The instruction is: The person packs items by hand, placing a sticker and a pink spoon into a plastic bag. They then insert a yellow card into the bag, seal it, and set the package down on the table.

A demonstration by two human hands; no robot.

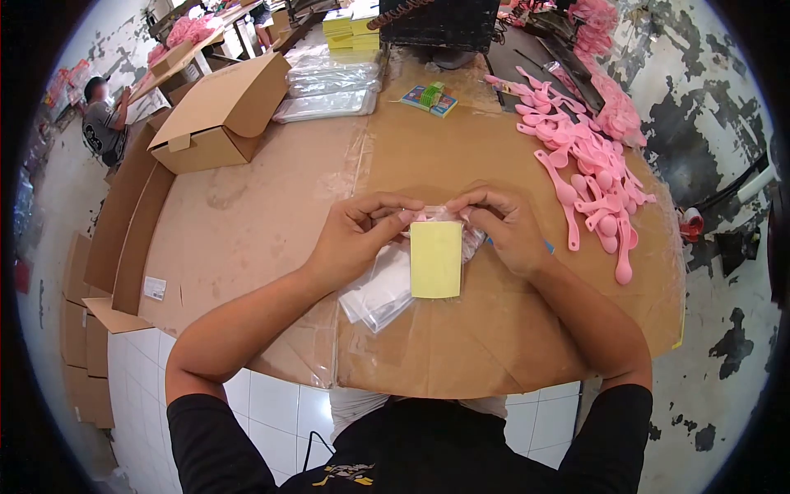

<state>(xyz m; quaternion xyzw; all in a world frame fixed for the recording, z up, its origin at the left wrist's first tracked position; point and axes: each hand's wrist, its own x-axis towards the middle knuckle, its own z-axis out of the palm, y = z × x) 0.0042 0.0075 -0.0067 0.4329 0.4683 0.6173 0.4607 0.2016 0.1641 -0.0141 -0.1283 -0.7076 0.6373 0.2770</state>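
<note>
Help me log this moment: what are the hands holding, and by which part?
Left hand and right hand pinch the top edge of a small clear plastic bag with a yellow card.

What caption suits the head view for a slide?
The left hand and right hand pinch a clear bag with a yellow card; pink spoons lie on the table.

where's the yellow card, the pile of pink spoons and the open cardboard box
yellow card point(435, 258): head view, middle of its face
pink spoons point(588, 156): head view, middle of the pile
cardboard box point(226, 95): head view, on its raised lid
</note>
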